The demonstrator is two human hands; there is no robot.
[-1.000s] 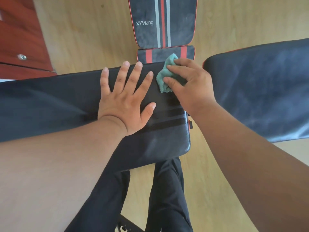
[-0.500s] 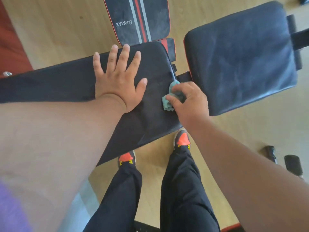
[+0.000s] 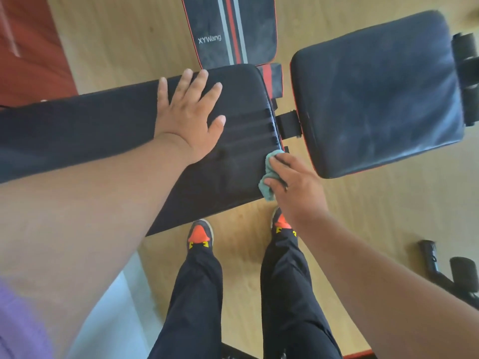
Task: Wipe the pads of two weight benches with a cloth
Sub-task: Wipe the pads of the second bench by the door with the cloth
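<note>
A long black pad [image 3: 108, 125] runs from nine o'clock to the centre, a square pad [image 3: 375, 94] sits at two o'clock across a short black bar [image 3: 287, 124], and at twelve o'clock a striped pad [image 3: 230, 29] reads "XYWang" in white beside grey and red stripes. The left hand [image 3: 189, 120] lies flat on the long pad, fingers straight and spread toward twelve o'clock. The right hand [image 3: 293, 185], fingers curled, grips a bunched teal cloth [image 3: 269, 177] against that pad's near right corner, just right of centre, above orange-toed shoes [image 3: 199, 234].
</note>
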